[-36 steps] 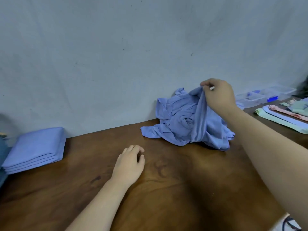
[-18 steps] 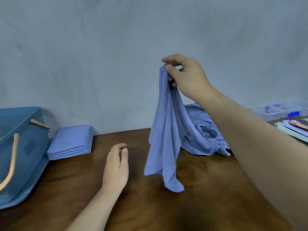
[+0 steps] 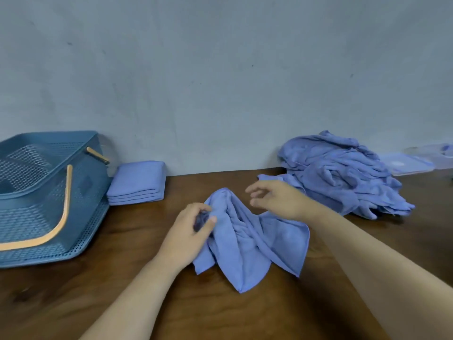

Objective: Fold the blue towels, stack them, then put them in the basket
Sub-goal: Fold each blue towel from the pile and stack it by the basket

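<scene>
A crumpled blue towel [image 3: 247, 244] lies on the wooden table [image 3: 122, 278] in front of me. My left hand [image 3: 188, 231] pinches its left edge between thumb and fingers. Just above the towel's top hovers my right hand [image 3: 274, 200], fingers spread and holding nothing. A heap of unfolded blue towels [image 3: 343, 173] sits at the back right against the wall. A stack of folded blue towels [image 3: 137, 182] rests at the back left, beside the blue perforated basket [image 3: 49, 200] with its tan handles.
A grey wall runs along the table's far edge. Clear plastic boxes [image 3: 411, 160] stand at the far right behind the heap. Bare wood shows between the basket and the towel, and along the front of the table.
My right hand brought the towel down from the air onto the table and let go of it. My left hand moved in and took hold of the towel's left edge.
</scene>
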